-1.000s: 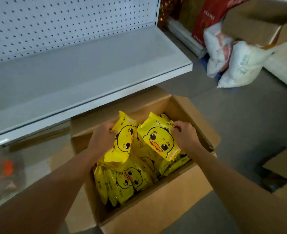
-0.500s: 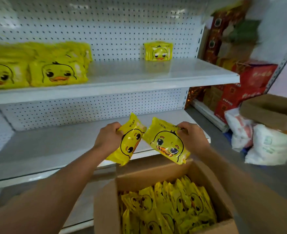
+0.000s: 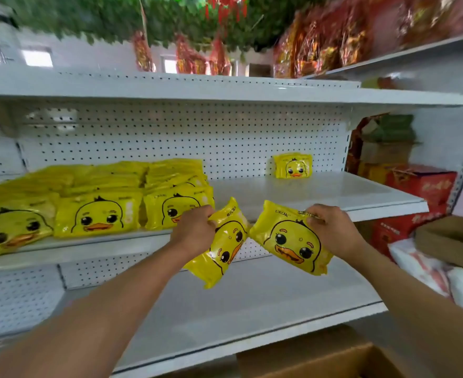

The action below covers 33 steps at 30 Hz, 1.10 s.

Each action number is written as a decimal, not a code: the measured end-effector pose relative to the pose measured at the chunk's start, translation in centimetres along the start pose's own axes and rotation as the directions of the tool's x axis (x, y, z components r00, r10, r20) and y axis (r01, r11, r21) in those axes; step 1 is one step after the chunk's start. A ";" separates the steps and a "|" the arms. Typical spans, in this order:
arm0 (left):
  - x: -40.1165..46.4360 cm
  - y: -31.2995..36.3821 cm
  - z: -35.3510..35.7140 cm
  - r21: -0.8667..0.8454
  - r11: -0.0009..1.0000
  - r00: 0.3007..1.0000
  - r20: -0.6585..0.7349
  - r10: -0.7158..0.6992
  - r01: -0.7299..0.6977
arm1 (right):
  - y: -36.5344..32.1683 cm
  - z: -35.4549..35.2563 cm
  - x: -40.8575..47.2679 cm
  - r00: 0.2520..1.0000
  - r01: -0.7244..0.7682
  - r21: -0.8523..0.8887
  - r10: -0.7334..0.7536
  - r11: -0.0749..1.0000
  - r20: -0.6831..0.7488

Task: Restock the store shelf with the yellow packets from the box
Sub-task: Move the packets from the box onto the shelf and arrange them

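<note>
Honestly, risk first: both packets are held only by their top edges, so a slick wrapper could slide out on the way to the shelf.
left grip: the left hand (image 3: pixel 194 230) pinches the upper end of a yellow packet (image 3: pixel 220 245) that hangs tilted, its lower corner pointing down over the bottom shelf (image 3: pixel 252 304).
right grip: the right hand (image 3: pixel 331 230) has its fingers curled round the top right corner of the second packet (image 3: pixel 290 240), face toward the camera.
collision risk: the two packets nearly touch in the middle, so swinging them up together could knock one loose.
stack risk: the piled packets (image 3: pixel 96 197) on the middle shelf (image 3: pixel 320 192) sit close to the front lip, and a shove beside them might tip one off.
free space: bare shelf lies between that pile and a lone packet (image 3: pixel 293 166) leaning on the pegboard.
packet look: glossy, puffy yellow plastic with a cartoon duck face, orange beak, crinkly seams.
box: just a corner of the cardboard box (image 3: pixel 320 361) shows at the bottom edge.
</note>
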<state>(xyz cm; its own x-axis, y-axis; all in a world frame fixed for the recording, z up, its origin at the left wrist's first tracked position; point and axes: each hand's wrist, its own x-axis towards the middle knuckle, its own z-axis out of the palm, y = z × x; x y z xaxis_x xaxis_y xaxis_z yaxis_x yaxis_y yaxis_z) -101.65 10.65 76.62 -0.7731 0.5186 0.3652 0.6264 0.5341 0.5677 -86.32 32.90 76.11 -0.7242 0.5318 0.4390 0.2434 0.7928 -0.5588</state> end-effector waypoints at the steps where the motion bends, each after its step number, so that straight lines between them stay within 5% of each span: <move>1: 0.9 -0.6 -1.1 -0.012 1.000 1.000 -0.005 0.007 -0.007 | -0.9 0.4 0.7 1.000 -0.009 0.004 0.009 1.000 -0.011; 22: 15.5 -5.5 -11.0 -0.111 0.994 0.989 -0.147 0.006 -0.022 | -5.9 8.8 20.1 0.994 0.062 -0.148 -0.075 0.987 -0.085; 33: 24.4 -6.9 -10.1 -0.091 0.994 0.967 -0.243 -0.080 0.059 | -4.2 16.7 33.7 0.968 0.248 -0.220 -0.232 0.943 0.100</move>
<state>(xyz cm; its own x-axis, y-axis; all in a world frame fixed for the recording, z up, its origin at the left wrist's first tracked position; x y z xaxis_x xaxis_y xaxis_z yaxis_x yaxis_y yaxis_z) -125.82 12.93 89.06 -0.8214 0.2968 0.4871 0.5682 0.5011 0.6528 -122.57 42.50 81.53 -0.8214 0.3013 0.4842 0.1917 0.9455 -0.2632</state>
